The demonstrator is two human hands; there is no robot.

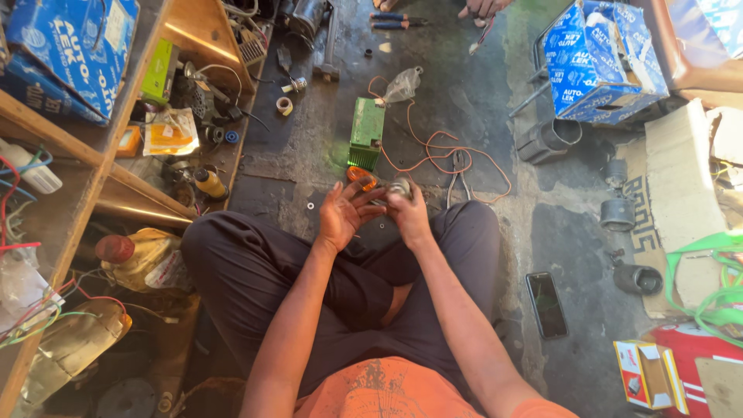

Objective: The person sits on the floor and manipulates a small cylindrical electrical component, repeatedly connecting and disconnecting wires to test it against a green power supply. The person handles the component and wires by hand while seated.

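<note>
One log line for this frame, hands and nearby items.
left hand: open, beside orange lens | right hand: holds small metal part | floor: green box, pliers

I count two blue cartons (600,58), one green metal box (367,131), one orange lens (361,177), one pair of pliers (460,176), one phone (546,304), three grey cylinders (618,213), and my two hands (344,213).

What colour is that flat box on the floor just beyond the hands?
Green; the box shows best in the head view.
</note>
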